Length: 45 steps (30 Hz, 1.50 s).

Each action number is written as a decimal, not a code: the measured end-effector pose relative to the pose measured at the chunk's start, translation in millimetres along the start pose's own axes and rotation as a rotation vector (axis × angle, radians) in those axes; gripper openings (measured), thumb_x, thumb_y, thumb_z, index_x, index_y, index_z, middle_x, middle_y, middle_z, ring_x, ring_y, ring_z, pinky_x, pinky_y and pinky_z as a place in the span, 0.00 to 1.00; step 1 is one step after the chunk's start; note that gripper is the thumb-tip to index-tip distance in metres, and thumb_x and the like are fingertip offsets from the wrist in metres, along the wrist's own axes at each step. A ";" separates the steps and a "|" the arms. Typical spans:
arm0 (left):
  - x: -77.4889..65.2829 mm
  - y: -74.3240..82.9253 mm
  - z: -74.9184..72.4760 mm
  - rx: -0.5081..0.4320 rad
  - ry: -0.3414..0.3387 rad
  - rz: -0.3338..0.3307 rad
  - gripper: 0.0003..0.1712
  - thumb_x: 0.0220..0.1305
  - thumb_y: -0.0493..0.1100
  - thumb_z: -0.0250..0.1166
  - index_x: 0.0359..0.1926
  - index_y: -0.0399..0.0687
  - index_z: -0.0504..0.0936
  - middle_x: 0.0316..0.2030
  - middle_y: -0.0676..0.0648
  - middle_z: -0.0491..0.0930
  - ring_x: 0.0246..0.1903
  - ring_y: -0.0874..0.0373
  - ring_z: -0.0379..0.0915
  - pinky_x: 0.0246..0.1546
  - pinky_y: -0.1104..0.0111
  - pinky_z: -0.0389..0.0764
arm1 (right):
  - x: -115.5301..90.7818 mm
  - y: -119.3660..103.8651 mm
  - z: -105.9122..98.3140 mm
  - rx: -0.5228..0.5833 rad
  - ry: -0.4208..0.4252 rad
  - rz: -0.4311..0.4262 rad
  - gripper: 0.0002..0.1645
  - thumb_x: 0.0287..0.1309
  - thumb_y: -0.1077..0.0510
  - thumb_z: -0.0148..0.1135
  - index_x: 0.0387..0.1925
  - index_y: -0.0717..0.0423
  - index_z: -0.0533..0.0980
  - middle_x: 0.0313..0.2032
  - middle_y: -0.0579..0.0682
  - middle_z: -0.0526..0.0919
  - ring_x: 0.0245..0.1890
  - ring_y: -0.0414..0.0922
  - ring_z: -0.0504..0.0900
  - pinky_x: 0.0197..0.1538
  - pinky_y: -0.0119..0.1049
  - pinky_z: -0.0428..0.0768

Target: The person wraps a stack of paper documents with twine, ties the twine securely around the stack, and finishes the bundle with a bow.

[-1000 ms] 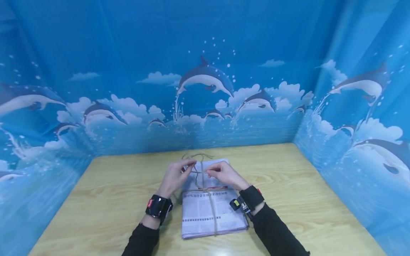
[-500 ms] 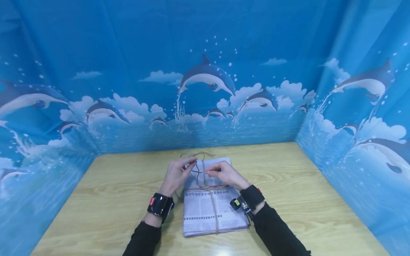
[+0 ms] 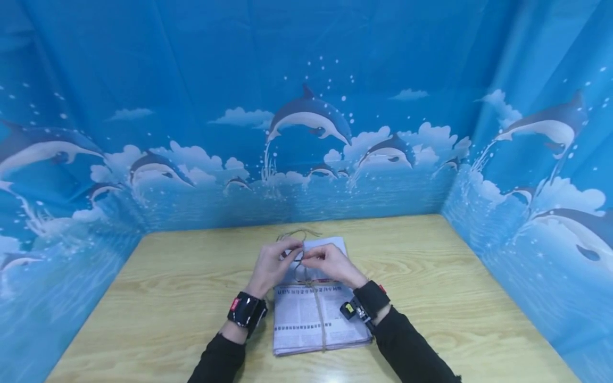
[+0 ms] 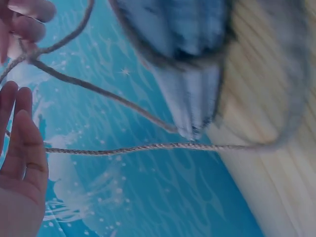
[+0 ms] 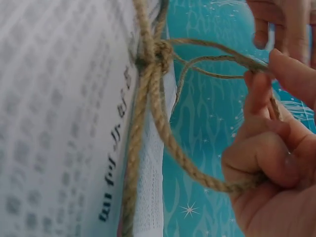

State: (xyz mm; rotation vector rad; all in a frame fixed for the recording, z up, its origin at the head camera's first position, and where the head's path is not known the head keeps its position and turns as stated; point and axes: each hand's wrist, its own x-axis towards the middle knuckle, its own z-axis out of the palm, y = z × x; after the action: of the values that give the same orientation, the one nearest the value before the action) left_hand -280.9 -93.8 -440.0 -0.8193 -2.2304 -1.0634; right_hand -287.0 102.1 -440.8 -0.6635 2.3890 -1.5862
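A stack of folded newspapers (image 3: 306, 314) lies on the table, with brown twine (image 5: 180, 153) crossed round it and knotted at the middle of its top. Loose lengths of the twine rise from that knot to both hands, over the stack's far part. My right hand (image 3: 332, 263) pinches twine between thumb and finger, and another length runs into its curled fingers (image 5: 264, 158). My left hand (image 3: 273, 266) holds twine close by; a strand (image 4: 133, 148) passes behind its fingers in the left wrist view. The fingertips nearly meet, and partly hide the strands.
The wood-grain table (image 3: 182, 298) extends to both sides of the stack. A blue dolphin-print curtain (image 3: 306, 197) encloses its back and sides. Loose twine ends (image 3: 306, 232) lie beyond the newspapers. Each wrist wears a black strap (image 3: 247, 311).
My left hand has moved right, toward my right hand, which has shifted slightly left. The gap between their fingertips has narrowed. The newspapers stay in place on the table.
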 end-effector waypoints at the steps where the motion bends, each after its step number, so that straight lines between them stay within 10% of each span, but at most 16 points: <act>1: 0.1 0.9 1.0 0.000 0.007 0.004 0.10 0.60 0.34 0.69 0.43 0.48 0.86 0.37 0.49 0.88 0.36 0.60 0.84 0.33 0.73 0.82 | 0.2 -0.2 0.4 -0.006 0.009 -0.003 0.15 0.65 0.54 0.62 0.49 0.57 0.83 0.45 0.52 0.87 0.43 0.48 0.83 0.47 0.39 0.80; 7: 1.0 2.5 5.0 0.003 0.035 -0.021 0.08 0.61 0.35 0.68 0.42 0.47 0.87 0.36 0.49 0.88 0.34 0.61 0.83 0.32 0.73 0.81 | 3.0 2.0 0.6 -0.013 0.058 -0.009 0.14 0.66 0.55 0.61 0.46 0.58 0.84 0.41 0.53 0.87 0.27 0.40 0.71 0.36 0.32 0.71; 26: -5.3 -8.8 0.0 0.139 -0.021 -0.074 0.16 0.58 0.32 0.69 0.48 0.45 0.84 0.41 0.44 0.87 0.37 0.54 0.85 0.37 0.65 0.84 | 3.2 3.9 -4.9 0.000 0.066 0.045 0.15 0.69 0.53 0.57 0.46 0.60 0.82 0.42 0.61 0.84 0.32 0.45 0.74 0.38 0.34 0.72; 32: -3.2 -14.8 -10.8 0.226 0.096 -0.090 0.11 0.56 0.34 0.71 0.42 0.48 0.87 0.35 0.46 0.88 0.32 0.55 0.86 0.32 0.64 0.84 | 2.2 4.0 -17.2 0.000 0.111 0.057 0.15 0.66 0.56 0.60 0.48 0.62 0.82 0.44 0.60 0.85 0.41 0.49 0.82 0.42 0.36 0.77; 45: -2.0 -30.7 -42.6 0.207 0.071 -0.070 0.10 0.56 0.31 0.69 0.40 0.43 0.87 0.35 0.44 0.88 0.30 0.55 0.84 0.29 0.65 0.83 | -8.8 -0.6 -60.8 0.221 0.167 0.085 0.18 0.70 0.58 0.55 0.57 0.64 0.74 0.36 0.51 0.82 0.28 0.42 0.76 0.31 0.31 0.77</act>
State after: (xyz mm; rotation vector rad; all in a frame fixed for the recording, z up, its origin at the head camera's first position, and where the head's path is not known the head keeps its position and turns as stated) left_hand -292.9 -144.5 -433.1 -0.6100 -2.2765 -0.8609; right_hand -303.4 156.0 -416.3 -0.3960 2.2690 -1.8987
